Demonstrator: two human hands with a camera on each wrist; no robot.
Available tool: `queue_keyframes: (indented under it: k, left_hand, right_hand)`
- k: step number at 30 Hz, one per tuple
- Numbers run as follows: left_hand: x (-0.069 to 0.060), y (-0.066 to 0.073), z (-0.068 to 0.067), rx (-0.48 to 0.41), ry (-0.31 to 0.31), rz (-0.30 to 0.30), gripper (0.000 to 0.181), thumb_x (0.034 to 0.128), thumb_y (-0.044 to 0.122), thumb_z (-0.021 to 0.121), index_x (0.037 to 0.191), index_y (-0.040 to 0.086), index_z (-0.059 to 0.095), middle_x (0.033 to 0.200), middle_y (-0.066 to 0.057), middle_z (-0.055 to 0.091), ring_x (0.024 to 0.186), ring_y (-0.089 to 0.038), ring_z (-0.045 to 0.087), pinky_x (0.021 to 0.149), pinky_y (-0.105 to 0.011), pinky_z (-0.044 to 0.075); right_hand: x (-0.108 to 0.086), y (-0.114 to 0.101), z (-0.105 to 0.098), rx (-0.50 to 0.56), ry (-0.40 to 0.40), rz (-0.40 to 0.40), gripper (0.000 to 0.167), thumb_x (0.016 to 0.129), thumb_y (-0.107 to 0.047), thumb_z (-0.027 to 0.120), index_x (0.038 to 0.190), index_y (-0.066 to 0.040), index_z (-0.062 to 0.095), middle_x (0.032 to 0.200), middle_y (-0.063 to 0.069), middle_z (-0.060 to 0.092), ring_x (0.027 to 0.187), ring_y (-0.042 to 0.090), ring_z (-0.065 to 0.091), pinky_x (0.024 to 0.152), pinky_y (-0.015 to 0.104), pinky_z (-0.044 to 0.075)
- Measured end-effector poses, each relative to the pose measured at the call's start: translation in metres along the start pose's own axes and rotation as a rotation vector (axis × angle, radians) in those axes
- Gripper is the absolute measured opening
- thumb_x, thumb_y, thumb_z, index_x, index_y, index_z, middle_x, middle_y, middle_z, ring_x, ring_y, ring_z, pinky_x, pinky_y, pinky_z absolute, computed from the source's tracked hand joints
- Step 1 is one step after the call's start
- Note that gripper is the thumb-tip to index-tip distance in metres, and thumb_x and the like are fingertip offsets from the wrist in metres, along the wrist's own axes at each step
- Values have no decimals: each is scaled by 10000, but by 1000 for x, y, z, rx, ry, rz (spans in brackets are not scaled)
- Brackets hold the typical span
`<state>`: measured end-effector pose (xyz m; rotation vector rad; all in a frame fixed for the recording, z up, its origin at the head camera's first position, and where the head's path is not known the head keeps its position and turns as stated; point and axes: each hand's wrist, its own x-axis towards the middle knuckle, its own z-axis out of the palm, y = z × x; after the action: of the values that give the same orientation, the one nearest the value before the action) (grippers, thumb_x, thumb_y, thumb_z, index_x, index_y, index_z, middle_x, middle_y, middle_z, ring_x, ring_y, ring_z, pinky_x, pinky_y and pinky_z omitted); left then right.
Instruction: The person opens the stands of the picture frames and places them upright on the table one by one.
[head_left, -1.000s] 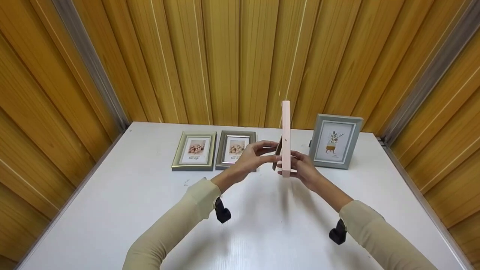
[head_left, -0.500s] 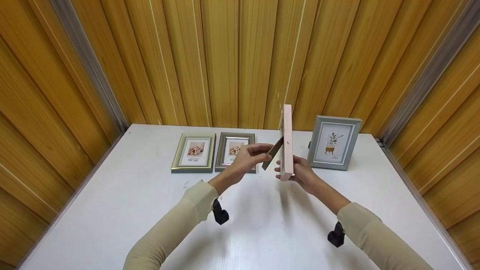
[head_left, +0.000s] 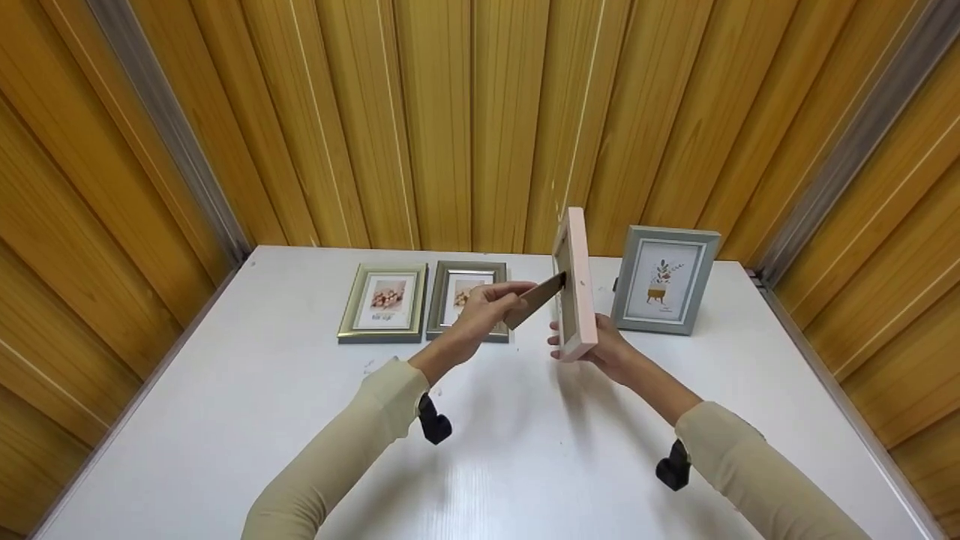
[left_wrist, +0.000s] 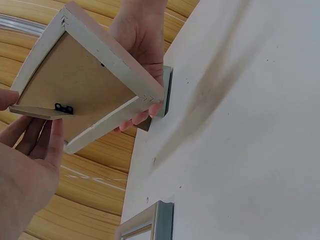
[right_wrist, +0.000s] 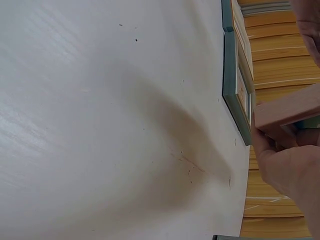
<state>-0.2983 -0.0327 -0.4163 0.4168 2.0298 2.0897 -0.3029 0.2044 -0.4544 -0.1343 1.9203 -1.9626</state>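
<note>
A pink picture frame (head_left: 582, 289) is held upright above the table, turned nearly edge-on in the head view. My right hand (head_left: 609, 345) grips its lower edge, several fingertips showing on the back side. From its brown backboard (left_wrist: 75, 80) a stand leg (head_left: 536, 300) swings out on a small black hinge (left_wrist: 64, 108). My left hand (head_left: 480, 315) pinches the free part of that leg between thumb and fingers. The picture side of the pink frame is hidden in the head view.
At the back left, a gold picture frame (head_left: 346, 334) and a grey-brown picture frame (head_left: 435, 330) lie side by side on the white table (head_left: 225, 420). A grey-green picture frame (head_left: 622, 300) with a plant picture stands at the right. Wood-patterned walls (head_left: 435, 112) enclose the back and sides.
The stand leg has swung away from the backboard, my left hand drawing it leftward. The pink frame has turned slightly, so more of its back shows. My right hand keeps its grip.
</note>
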Motion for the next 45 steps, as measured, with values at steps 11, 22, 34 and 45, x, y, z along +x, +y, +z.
queue_keyframes:
  k: [11,22,34,45]
  left_hand:
    - [-1,-1,-3,71,-36,33,381,968,137,566,1330,76,672,1329,-112,679,1166,-202,634,1004,-349,520]
    - [0,-2,-7,136,-70,141,495,949,112,593,1443,80,576,1458,-118,600,1332,-265,569,1151,-439,443]
    - [1,-7,-5,135,15,96,584,923,204,650,1483,87,534,1478,-171,543,1349,-323,529,1075,-480,519]
    - [9,-14,-6,258,100,221,498,947,119,660,1435,65,578,1268,-169,622,1149,-262,578,1023,-402,519]
  right_hand:
    - [2,1,0,17,27,-7,521,1086,-65,391,1558,57,207,1236,68,598,1104,215,695,971,434,589]
    - [3,3,-7,0,133,-40,537,1039,-50,526,1507,25,274,1164,12,579,985,103,619,832,326,584]
    - [-1,1,-16,-39,257,-87,635,1010,-42,594,1550,-22,260,1266,89,518,1060,147,610,902,369,594]
    - [-2,-4,-18,-45,347,-108,611,977,-58,661,1520,-7,386,1289,107,536,1072,135,600,962,404,589]
